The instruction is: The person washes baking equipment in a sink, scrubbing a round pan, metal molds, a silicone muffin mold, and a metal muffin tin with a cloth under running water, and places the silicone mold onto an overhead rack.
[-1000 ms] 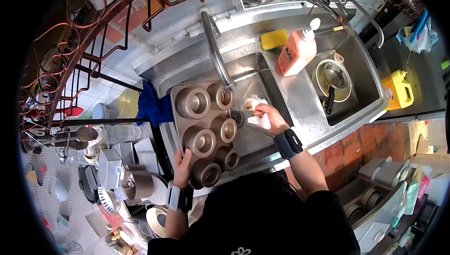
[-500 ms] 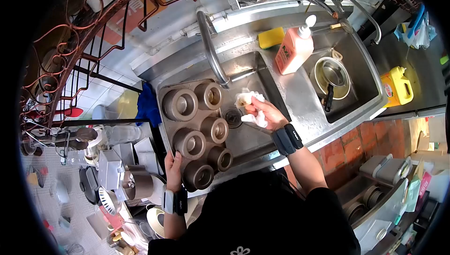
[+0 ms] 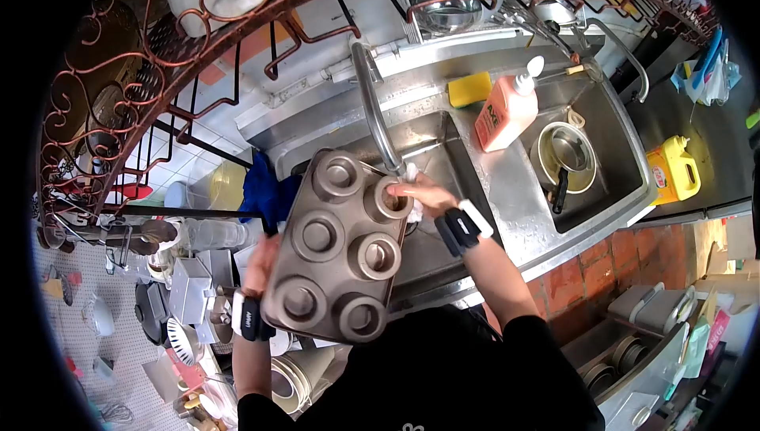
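Observation:
A brown metal muffin pan [image 3: 346,250] with several round cups is tilted over the left sink basin [image 3: 451,253]. My left hand [image 3: 260,265], somewhat blurred, grips its left edge. At the upper right corner my right hand [image 3: 427,196] holds the pan, thumb on the rim of a cup. A crumpled white wad [image 3: 417,213], cloth or paper, is partly hidden under my right fingers. The curved faucet [image 3: 372,106] reaches down close to the pan's upper right corner.
A pump soap bottle [image 3: 507,114] and yellow sponge [image 3: 469,89] stand behind the basins. The right basin holds a small pot [image 3: 571,150] in a bowl. A yellow jug [image 3: 673,170] is at the right. A copper-coloured wire rack [image 3: 237,23] overhangs the upper left.
The muffin pan has swung round and shifted right, its cups turned more toward me. My right hand, with the white wad, has come onto the pan's upper right corner. My left hand has moved left.

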Demonstrator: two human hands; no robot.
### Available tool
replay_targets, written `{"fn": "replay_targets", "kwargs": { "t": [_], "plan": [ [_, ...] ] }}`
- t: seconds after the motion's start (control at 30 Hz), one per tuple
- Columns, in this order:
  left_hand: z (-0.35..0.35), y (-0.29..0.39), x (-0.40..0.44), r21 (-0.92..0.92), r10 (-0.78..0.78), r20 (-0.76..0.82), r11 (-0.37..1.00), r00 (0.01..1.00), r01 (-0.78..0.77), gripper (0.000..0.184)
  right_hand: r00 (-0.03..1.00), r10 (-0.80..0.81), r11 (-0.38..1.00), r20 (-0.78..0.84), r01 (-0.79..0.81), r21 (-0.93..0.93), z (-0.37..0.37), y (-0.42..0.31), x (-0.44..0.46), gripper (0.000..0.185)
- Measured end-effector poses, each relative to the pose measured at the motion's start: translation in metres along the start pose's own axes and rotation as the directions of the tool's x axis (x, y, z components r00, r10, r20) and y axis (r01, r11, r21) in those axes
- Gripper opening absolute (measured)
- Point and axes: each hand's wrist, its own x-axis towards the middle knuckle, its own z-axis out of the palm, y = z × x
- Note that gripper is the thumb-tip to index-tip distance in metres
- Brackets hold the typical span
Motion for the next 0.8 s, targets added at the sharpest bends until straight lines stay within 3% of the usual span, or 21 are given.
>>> {"fn": "replay_targets", "kwargs": {
  "t": [0.03,0.1,0.13,0.27,0.33,0.37,0.43,0.47,0.5,0.53,0.57,0.67,0.7,0.73,0.77,0.8],
  "plan": [
    [0.035,0.019,-0.012,-0.168,0.020,-0.020,0.985,1.000,-0.023,0.069,0.999,0.012,0.987,-0.034,-0.006,0.160,0.001,0.007,-0.003,0.045],
    [0.059,0.006,-0.014,-0.331,0.245,0.000,0.915,0.969,-0.231,0.053,0.989,0.083,0.916,-0.120,-0.028,0.400,0.011,0.020,-0.011,0.039],
    [0.048,-0.026,-0.007,-0.294,0.323,-0.093,0.895,0.942,-0.336,0.048,0.991,0.066,0.854,-0.117,0.004,0.520,0.014,0.029,-0.011,0.035],
    [0.042,-0.124,0.052,-0.115,0.509,0.359,0.856,0.782,-0.504,0.048,0.983,0.034,0.731,-0.181,0.099,0.675,0.029,0.052,-0.010,0.035],
    [0.121,-0.117,0.062,-0.092,0.551,0.031,0.832,0.834,-0.547,0.049,0.973,-0.008,0.714,-0.231,0.167,0.680,0.041,0.053,-0.018,0.035],
    [0.128,-0.111,0.076,-0.318,0.477,-0.035,0.828,0.878,-0.463,0.047,0.967,0.000,0.705,-0.257,0.182,0.686,0.039,0.060,-0.018,0.034],
    [0.134,-0.098,0.100,-0.712,0.303,-0.089,0.647,0.949,-0.273,0.043,0.938,-0.122,0.770,-0.324,0.296,0.566,0.031,0.083,-0.023,0.034],
    [0.130,-0.100,0.109,-0.667,0.258,-0.112,0.696,0.960,-0.265,0.041,0.917,-0.192,0.791,-0.349,0.355,0.499,0.037,0.072,-0.026,0.034],
    [0.122,-0.105,0.120,-0.619,0.213,-0.137,0.744,0.967,-0.252,0.039,0.883,-0.128,0.794,-0.452,0.364,0.486,0.042,0.059,-0.033,0.028],
    [0.119,-0.108,0.128,-0.568,0.168,-0.166,0.789,0.972,-0.234,0.038,0.883,-0.095,0.855,-0.460,0.310,0.417,0.040,0.050,-0.038,0.028],
    [0.125,-0.111,0.132,-0.461,0.228,-0.251,0.826,0.941,-0.323,0.026,0.878,-0.063,0.903,-0.475,0.252,0.347,0.033,0.043,-0.045,0.030],
    [0.068,-0.155,0.166,-0.478,0.119,-0.257,0.847,0.959,-0.233,0.013,0.842,0.072,0.996,-0.534,-0.035,0.079,0.000,0.041,-0.060,0.052],
    [0.054,-0.166,0.173,-0.568,0.053,-0.193,0.808,0.980,-0.156,0.007,0.812,0.086,0.989,-0.577,-0.140,-0.049,-0.012,0.032,-0.065,0.055],
    [0.066,-0.156,0.170,-0.579,0.054,-0.248,0.792,0.967,-0.193,0.005,0.779,0.087,0.955,-0.621,-0.243,-0.171,-0.018,0.024,-0.065,0.059],
    [0.088,-0.141,0.159,-0.587,0.051,-0.305,0.776,0.951,-0.230,0.005,0.761,-0.035,0.953,-0.648,-0.171,-0.252,-0.007,0.006,-0.070,0.062],
    [0.099,-0.133,0.153,-0.594,0.045,-0.363,0.758,0.931,-0.268,0.005,0.755,-0.097,0.964,-0.648,-0.089,-0.249,-0.017,0.006,-0.069,0.049]
  ]
}}
